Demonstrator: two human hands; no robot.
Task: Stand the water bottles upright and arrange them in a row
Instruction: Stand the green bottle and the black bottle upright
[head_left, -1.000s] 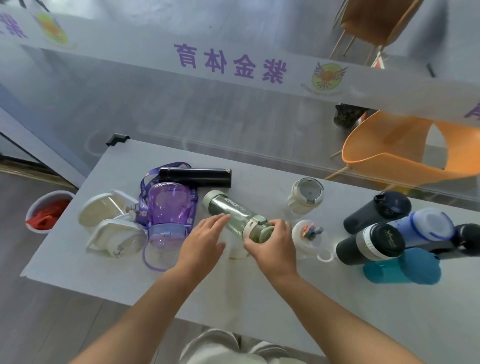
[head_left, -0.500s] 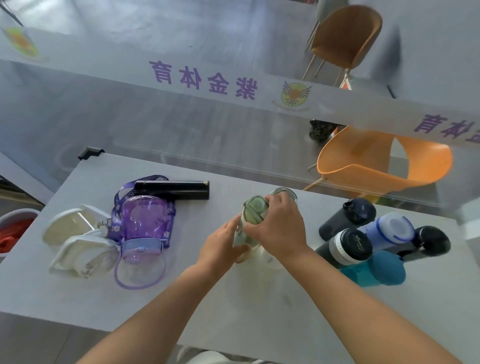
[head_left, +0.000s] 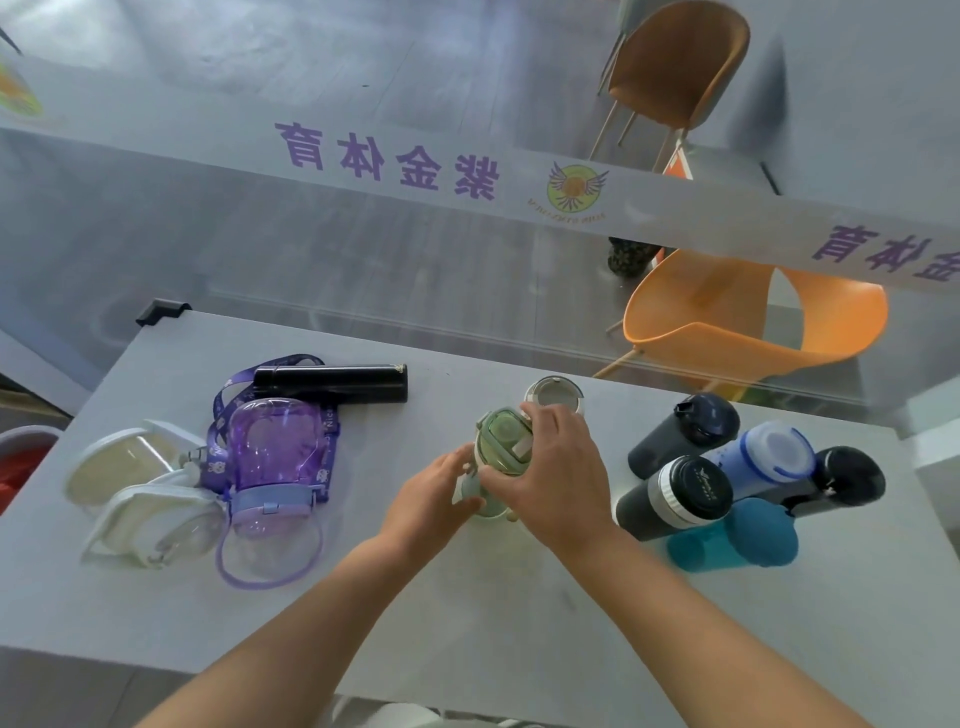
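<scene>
The right hand (head_left: 550, 467) has its fingers curled round the top of the green bottle (head_left: 501, 434), just under the lid. The left hand (head_left: 436, 499) wraps the lower body from the left, fingers bent against it. Between them the green bottle stands upright or close to it near the middle of the desk (head_left: 467, 613), lid up towards the camera. Its base is hidden by the hands, so whether it rests on the desk cannot be told.

The bottle looks stiff and smooth-walled, probably light, with a clear body that may slip under a loose hold. It is tall and narrow, so it would likely tip if let go off balance. The collar under the lid and the middle of the body look like the surest places to hold; the flip lid itself may give.

Just beyond it stands a white-lidded cup (head_left: 553, 395), upright. To the right five bottles lie in a heap, touching: a dark one (head_left: 680, 436), a blue-capped one (head_left: 769, 452), a ringed black one (head_left: 675, 496), a teal one (head_left: 727, 540) and a black one (head_left: 841, 478). To the left lie a purple bottle (head_left: 275, 452) with a strap, a black flask (head_left: 332, 383) beyond it, and two white bottles (head_left: 119, 462) at the far left.
</scene>
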